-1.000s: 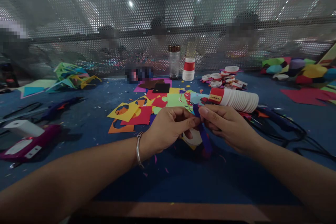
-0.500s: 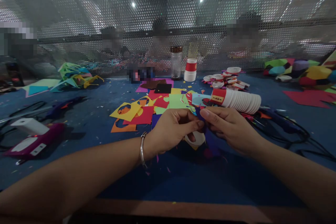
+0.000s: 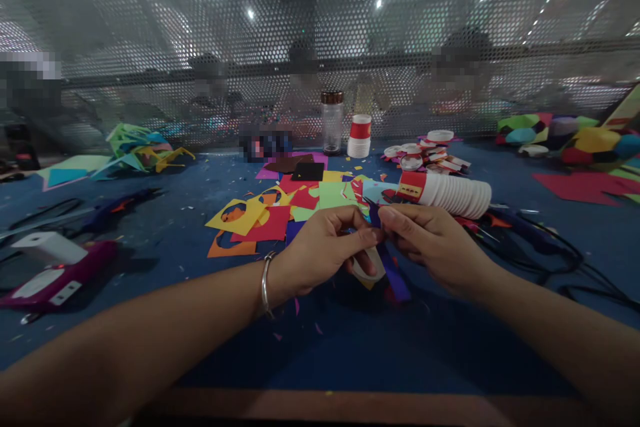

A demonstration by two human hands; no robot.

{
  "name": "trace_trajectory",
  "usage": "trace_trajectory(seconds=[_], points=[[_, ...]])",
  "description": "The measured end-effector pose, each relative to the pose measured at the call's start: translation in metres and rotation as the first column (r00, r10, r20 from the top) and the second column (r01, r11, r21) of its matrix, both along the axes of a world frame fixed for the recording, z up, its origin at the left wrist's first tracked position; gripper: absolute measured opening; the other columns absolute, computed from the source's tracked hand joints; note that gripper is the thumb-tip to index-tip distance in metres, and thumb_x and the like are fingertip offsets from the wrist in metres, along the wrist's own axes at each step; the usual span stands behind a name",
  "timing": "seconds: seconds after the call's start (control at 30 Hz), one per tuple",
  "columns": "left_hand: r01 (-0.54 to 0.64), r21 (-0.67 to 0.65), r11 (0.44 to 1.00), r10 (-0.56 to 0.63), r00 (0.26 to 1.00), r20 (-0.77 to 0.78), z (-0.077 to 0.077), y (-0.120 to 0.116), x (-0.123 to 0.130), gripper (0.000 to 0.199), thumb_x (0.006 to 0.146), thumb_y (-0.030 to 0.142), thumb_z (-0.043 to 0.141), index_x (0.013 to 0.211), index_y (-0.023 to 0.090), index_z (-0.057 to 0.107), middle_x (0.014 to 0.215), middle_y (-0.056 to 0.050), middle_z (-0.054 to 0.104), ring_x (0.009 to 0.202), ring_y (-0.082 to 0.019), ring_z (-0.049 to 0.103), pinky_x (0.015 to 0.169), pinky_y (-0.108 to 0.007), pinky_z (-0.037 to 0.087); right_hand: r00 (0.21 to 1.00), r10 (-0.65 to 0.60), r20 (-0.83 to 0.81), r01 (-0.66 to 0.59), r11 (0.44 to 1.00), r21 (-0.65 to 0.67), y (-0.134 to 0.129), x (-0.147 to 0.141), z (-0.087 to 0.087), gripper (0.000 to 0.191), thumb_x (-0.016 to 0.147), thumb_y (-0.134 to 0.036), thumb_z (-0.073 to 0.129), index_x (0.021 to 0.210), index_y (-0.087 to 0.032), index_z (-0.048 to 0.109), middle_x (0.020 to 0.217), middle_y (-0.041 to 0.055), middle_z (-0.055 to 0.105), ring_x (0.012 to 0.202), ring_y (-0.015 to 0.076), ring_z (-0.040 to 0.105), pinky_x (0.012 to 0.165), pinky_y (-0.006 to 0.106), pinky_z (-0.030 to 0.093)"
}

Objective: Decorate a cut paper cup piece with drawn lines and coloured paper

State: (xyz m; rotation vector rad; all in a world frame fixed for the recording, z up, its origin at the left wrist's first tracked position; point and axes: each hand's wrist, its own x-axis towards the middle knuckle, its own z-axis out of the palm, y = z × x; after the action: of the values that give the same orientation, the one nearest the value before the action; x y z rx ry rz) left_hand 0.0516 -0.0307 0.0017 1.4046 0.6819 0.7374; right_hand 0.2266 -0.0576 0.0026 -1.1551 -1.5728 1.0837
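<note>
A dark blue paper strip (image 3: 397, 279) slants down from between my two hands, its upper end sticking up above my fingers. My left hand (image 3: 335, 247), with a silver bangle at the wrist, pinches the strip from the left. My right hand (image 3: 430, 237) pinches it from the right, close beside the left fingertips. Under my left fingers is a whitish ring-like piece (image 3: 373, 267), partly hidden. Cut coloured paper sheets, among them a red one (image 3: 270, 223) and a yellow one (image 3: 225, 215) with a hole, lie just beyond my hands.
Stacked paper cups (image 3: 450, 193) lie on their side behind my right hand. A glass jar (image 3: 332, 123) and upright cups (image 3: 359, 137) stand farther back. A purple power strip (image 3: 65, 280) is at left. Cables and a dark blue tool (image 3: 535, 230) lie at right.
The blue strip's lower part now hangs more clearly below my hands, and its tip shows above them. Both hands keep their grip. The whole view has shifted slightly.
</note>
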Motion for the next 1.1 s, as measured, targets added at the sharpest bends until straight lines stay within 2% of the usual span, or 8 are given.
trace_trajectory(seconds=[0.23,0.33,0.47,0.57,0.67,0.8,1.0,1.1], points=[[0.002,0.020,1.000,-0.003,0.998,0.064,-0.0012,0.0030,0.0005,0.028,0.078,0.031,0.071,0.070,0.020,0.047,0.050,0.004,0.061,0.044,-0.006,0.058,0.043,-0.016,0.036,0.997,-0.022,0.068,0.019,0.999,0.047,0.0005,0.0004,0.0007,0.053,0.087,-0.067,0.057,0.063,-0.021,0.048,0.053,-0.0083,0.028,0.044,0.0062,0.019,0.040,0.026,0.012],[0.018,0.015,1.000,-0.020,0.994,0.105,-0.0015,0.0030,0.0006,0.030,0.076,0.030,0.074,0.067,0.019,0.047,0.051,0.005,0.061,0.045,-0.006,0.057,0.044,-0.016,0.037,0.998,-0.014,0.067,0.011,0.999,0.052,0.0004,0.0002,-0.0003,0.051,0.088,-0.065,0.058,0.065,-0.020,0.053,0.054,-0.0073,0.034,0.045,0.0064,0.021,0.041,0.025,0.014],[0.026,0.029,0.999,-0.030,0.992,0.124,-0.0020,0.0029,0.0000,0.031,0.074,0.032,0.078,0.067,0.017,0.052,0.055,0.004,0.063,0.048,-0.005,0.055,0.049,-0.017,0.040,0.998,-0.066,0.009,0.065,0.997,0.041,0.0021,0.0004,-0.0023,0.053,0.084,-0.068,0.062,0.064,-0.020,0.049,0.054,-0.0084,0.030,0.045,0.0063,0.021,0.041,0.025,0.015],[-0.028,0.060,0.998,0.020,0.992,0.125,-0.0023,0.0037,-0.0009,0.028,0.075,0.032,0.080,0.070,0.016,0.058,0.062,0.002,0.066,0.054,-0.005,0.056,0.054,-0.018,0.043,0.994,-0.110,-0.002,0.110,0.993,0.052,0.0043,0.0028,-0.0032,0.055,0.082,-0.070,0.063,0.064,-0.021,0.046,0.056,-0.0084,0.028,0.047,0.0064,0.021,0.042,0.025,0.015],[-0.128,0.093,0.987,0.115,0.984,0.135,-0.0036,0.0056,-0.0018,0.023,0.071,0.030,0.083,0.073,0.015,0.064,0.065,0.002,0.066,0.058,-0.007,0.057,0.057,-0.019,0.046,0.991,-0.108,0.074,0.101,0.990,0.095,0.0058,0.0062,-0.0035,0.055,0.085,-0.069,0.060,0.064,-0.022,0.043,0.057,-0.0081,0.027,0.047,0.0066,0.021,0.042,0.025,0.014],[-0.229,0.229,0.946,0.213,0.973,0.092,-0.0061,0.0081,-0.0029,0.016,0.068,0.024,0.082,0.077,0.014,0.072,0.072,0.000,0.070,0.066,-0.009,0.062,0.062,-0.020,0.049,0.985,-0.078,0.156,0.059,0.991,0.123,0.0060,0.0078,-0.0037,0.052,0.087,-0.068,0.057,0.065,-0.022,0.044,0.057,-0.0081,0.025,0.048,0.0075,0.021,0.043,0.025,0.015],[-0.192,0.280,0.941,0.180,0.981,0.068,-0.0068,0.0073,-0.0015,0.007,0.072,0.021,0.075,0.074,0.015,0.073,0.071,0.000,0.071,0.064,-0.009,0.061,0.061,-0.020,0.048,0.979,-0.029,0.202,0.001,0.991,0.137,0.0037,0.0065,-0.0029,0.048,0.092,-0.062,0.053,0.068,-0.021,0.053,0.057,-0.0075,0.026,0.049,0.0083,0.022,0.043,0.025,0.017],[-0.172,0.304,0.937,0.160,0.985,0.066,-0.0072,0.0060,-0.0002,0.006,0.072,0.020,0.075,0.073,0.015,0.072,0.070,0.000,0.070,0.064,-0.009,0.060,0.062,-0.020,0.048,0.975,-0.039,0.219,0.007,0.989,0.145,0.0031,0.0057,-0.0019,0.048,0.092,-0.061,0.053,0.067,-0.020,0.051,0.058,-0.0070,0.029,0.050,0.0084,0.026,0.044,0.024,0.020]])
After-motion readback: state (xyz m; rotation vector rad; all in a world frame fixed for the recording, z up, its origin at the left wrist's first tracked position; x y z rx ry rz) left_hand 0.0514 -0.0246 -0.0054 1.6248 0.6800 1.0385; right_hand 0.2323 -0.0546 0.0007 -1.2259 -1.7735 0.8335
